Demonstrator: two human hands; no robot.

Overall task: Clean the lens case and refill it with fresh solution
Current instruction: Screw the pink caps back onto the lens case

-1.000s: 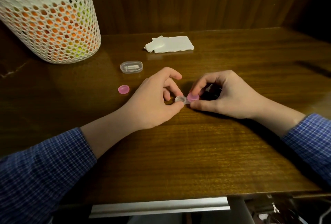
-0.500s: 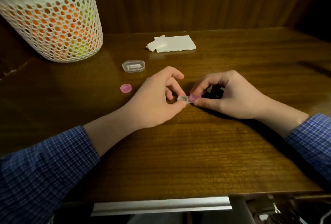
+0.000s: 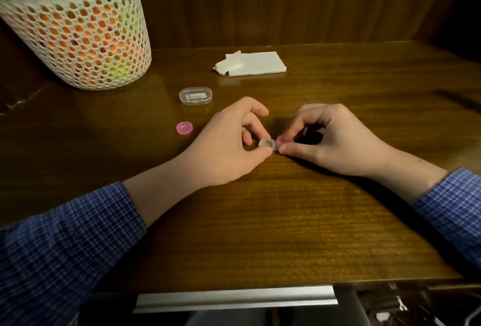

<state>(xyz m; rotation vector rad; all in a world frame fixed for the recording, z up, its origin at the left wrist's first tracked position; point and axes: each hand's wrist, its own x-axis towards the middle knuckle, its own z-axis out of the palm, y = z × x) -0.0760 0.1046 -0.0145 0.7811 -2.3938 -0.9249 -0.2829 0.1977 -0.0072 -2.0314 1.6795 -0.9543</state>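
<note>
- Clearly, in the head view, the person is at the opening stage: the lens case (image 3: 268, 143) rests on the wooden table (image 3: 286, 221), pinched between both hands just in front of the person, and its left well is already uncovered.
- One pink cap (image 3: 184, 127) lies loose on the table, well to the left of the hands, near a small clear box (image 3: 195, 95).
- The left hand (image 3: 226, 143) steadies the case; its thumb and forefinger are drawn in narrowly around the open clear well, touching its rim.
- The right hand (image 3: 328, 140) is closed tightly on the second pink cap (image 3: 282, 140), thumb below and fingertips above, seemingly to twist it off. Whether the cap is loose yet cannot be told.
- Next, by this reading, the cap needs turning while the left hand keeps the case from spinning, then setting aside.
- A folded white tissue (image 3: 253, 63) lies farther back, handy for wiping; a white basket (image 3: 78, 34) stands at the far left.
- No solution bottle is in view.
</note>
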